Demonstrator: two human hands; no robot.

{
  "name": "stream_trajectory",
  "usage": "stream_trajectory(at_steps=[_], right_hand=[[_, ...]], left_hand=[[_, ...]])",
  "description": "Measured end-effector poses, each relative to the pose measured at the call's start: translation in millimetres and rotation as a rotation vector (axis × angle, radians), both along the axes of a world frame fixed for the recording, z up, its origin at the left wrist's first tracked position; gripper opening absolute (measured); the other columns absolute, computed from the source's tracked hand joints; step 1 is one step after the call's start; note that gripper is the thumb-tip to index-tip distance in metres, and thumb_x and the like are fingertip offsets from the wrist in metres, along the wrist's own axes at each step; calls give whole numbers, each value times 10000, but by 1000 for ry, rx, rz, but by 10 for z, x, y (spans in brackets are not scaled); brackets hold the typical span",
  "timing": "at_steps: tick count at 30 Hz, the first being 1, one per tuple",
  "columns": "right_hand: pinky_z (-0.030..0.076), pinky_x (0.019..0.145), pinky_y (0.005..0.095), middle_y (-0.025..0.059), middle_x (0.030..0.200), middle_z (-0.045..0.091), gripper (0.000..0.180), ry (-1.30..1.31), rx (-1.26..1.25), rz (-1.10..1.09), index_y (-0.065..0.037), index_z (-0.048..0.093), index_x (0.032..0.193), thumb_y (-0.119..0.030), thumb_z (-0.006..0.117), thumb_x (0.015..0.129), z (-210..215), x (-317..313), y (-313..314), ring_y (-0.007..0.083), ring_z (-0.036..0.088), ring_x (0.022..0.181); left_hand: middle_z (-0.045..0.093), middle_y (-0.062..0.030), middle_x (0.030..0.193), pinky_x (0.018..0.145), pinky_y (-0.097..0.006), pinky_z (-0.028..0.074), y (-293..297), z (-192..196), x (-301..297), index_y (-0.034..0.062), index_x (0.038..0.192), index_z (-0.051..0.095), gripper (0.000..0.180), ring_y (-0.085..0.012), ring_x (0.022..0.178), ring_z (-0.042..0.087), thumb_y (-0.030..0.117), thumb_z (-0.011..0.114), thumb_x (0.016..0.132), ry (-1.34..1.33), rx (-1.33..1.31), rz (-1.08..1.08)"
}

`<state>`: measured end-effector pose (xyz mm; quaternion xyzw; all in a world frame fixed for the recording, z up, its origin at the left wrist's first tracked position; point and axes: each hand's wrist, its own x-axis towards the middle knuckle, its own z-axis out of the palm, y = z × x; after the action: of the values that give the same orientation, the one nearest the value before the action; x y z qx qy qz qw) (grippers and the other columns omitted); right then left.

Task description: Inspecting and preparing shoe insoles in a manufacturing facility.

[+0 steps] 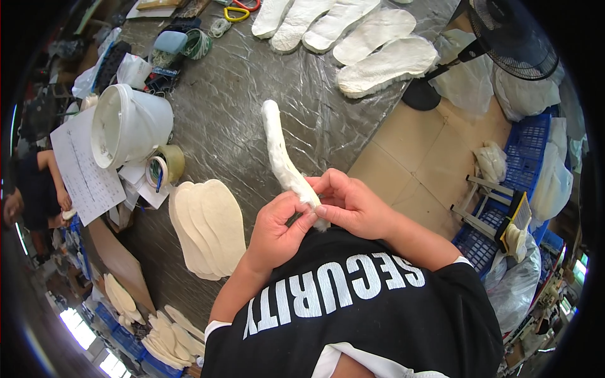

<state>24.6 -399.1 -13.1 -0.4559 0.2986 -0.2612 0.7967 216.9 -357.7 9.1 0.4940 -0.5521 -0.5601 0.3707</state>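
A fleecy white insole (279, 146) is seen almost edge-on, its far end reaching away over the table and its near end close to my chest. My left hand (282, 228) pinches that near end between thumb and fingers. My right hand (354, 205) grips the same end from the other side, the two thumbs almost touching. Fluffy fibre shows around my fingertips. To the left of my left hand lies a fanned stack of cream insole blanks (207, 228). Several white fleecy insoles (387, 66) lie in a row along the far side of the table.
A white bucket (140, 120) stands at the left beside a handwritten sheet (83, 160) and tape rolls (170, 162). Scissors (237, 14) lie at the far edge. A black fan (513, 38) and blue crates (528, 151) are on the right. Another person's arm (55, 176) shows far left.
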Motion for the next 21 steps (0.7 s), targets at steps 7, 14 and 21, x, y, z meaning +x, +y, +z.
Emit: stream_trajectory(at_steps=[7, 14, 21], right_hand=[[486, 915, 350, 232, 1353, 510, 245, 25, -100, -6, 11, 485, 1070, -91, 590, 873, -203, -69, 180, 225, 614, 1050], [490, 805, 331, 194, 1284, 580, 207, 107, -188, 84, 17, 524, 982, -40, 542, 784, -162, -278, 159, 199, 609, 895], [409, 1024, 417, 202, 1322, 536, 366, -81, 41, -251, -34, 489, 1161, -173, 615, 847, -409, -568, 40, 301, 551, 1179]], left_hand=[[635, -77, 851, 708, -266, 496, 169, -250, 162, -5, 870, 593, 209, -128, 765, 601, 181, 588, 965, 207, 257, 247], [555, -116, 1290, 1102, -467, 286, -274, -68, 383, 63, 1119, 608, 447, -345, 1279, 436, -45, 629, 685, -773, -510, -12], [605, -66, 883, 839, -412, 474, -284, -166, 369, 45, 846, 609, 173, -288, 890, 615, 4, 672, 691, -750, -420, -55]])
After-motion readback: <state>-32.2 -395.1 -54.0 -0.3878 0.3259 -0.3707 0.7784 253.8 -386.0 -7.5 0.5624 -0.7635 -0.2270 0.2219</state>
